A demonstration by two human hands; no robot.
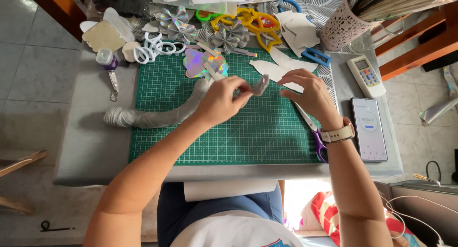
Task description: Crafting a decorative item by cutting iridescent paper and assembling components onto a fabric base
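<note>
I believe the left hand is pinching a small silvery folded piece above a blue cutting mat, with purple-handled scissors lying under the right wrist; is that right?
Not quite: the cutting mat is green, not blue, as the head view shows. The rest holds: the left hand pinches the small silvery folded piece, and the purple-handled scissors lie under the right wrist.

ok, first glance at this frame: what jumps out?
The green cutting mat fills the middle of the grey table, and over it the left hand pinches a small silvery folded piece while the right hand hovers beside it. Behind, shiny holographic rosettes sit amid paper clutter; a phone lies right.
</note>
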